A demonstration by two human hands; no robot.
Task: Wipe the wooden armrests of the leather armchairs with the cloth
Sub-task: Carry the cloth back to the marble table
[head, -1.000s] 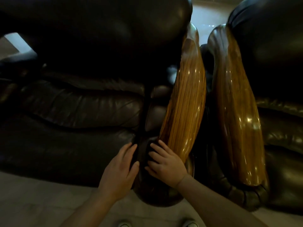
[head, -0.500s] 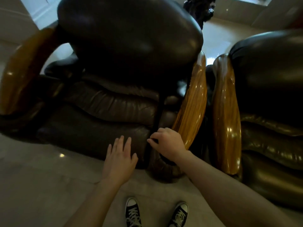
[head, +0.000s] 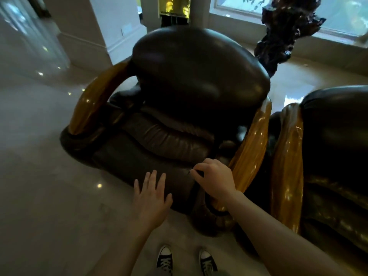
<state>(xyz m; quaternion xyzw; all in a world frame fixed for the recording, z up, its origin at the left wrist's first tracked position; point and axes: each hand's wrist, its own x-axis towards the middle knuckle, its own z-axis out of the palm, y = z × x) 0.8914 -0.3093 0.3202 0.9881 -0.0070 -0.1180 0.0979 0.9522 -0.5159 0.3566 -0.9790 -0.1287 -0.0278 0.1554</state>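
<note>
A dark brown leather armchair fills the middle, with a glossy wooden armrest on its left and another on its right. A second armchair stands close on the right, its wooden armrest almost touching the first chair's. My right hand hovers by the front end of the first chair's right armrest, fingers pinched on a dark cloth that hangs down and is hard to tell from the leather. My left hand is flat and spread over the seat's front edge.
A tall dark gnarled sculpture stands behind the chairs, near a window. A white pillar is at the back left. Glossy pale floor stretches to the left. My black sneakers are just in front of the seat.
The view has pulled up and back, so the whole chair shows now. My right hand shifted from the armrest's front end toward the seat. My left hand spread its fingers.
</note>
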